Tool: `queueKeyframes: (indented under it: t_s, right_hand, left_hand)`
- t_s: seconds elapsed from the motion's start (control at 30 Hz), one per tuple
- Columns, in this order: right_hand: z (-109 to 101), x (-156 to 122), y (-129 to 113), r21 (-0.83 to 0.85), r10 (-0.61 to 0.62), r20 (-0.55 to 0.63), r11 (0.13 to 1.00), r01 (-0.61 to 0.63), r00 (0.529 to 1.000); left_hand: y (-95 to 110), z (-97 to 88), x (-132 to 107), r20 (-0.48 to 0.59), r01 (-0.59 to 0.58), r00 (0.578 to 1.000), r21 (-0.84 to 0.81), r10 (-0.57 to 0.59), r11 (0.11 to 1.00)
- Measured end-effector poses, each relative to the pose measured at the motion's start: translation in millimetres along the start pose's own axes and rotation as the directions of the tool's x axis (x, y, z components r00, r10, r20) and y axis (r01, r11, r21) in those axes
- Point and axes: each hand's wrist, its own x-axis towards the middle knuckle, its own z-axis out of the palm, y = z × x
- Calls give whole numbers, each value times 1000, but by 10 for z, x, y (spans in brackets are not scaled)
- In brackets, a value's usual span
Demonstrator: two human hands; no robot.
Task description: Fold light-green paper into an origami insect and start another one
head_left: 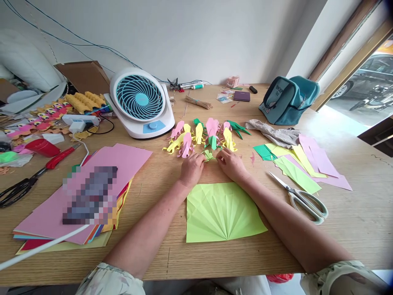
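Note:
My left hand (193,169) has its fingers closed at the left side of a small light-green folded paper figure (208,155). At the figure's right side, my right hand (231,164) is pinched, its fingertips at the thin paper edge. Just beyond both hands lies a cluster of folded paper figures with curled strips, among them a pink one (186,145), a yellow one (228,139) and a dark green one (238,128). Below my hands, between my forearms, a light-green paper sheet (225,213) with fan-shaped creases lies flat on the wooden table.
White-handled scissors (302,198) and paper offcuts (302,162) lie to the right, near a grey cloth (272,132) and a teal bag (288,100). Leftward are a stack of coloured paper (132,157), a fan (139,102) and red-handled pliers (58,159). A stick bundle (198,102) lies behind.

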Motion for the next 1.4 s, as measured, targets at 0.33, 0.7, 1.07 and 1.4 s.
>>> queueKeyframes:
  t_s: [0.33, 0.7, 1.07, 1.4]
  right_hand:
    - [22, 5, 40, -34, -54, 22, 998, 55, 998]
    - [-43, -56, 78, 1, -122, 48, 993, 122, 991]
    - [-155, -81, 136, -85, -277, 190, 951, 297, 942]
    - [-155, -171, 74, -131, -258, 75, 955, 266, 963]
  left_hand:
    - [-22, 16, 1, 7, -27, 1000, -26, 27, 999]
    - [-36, -74, -75, 46, -62, 997, -74, 66, 995]
    - [-27, -99, -151, 135, -230, 966, 58, 221, 971]
    - [48, -151, -161, 200, -202, 963, 103, 179, 974]
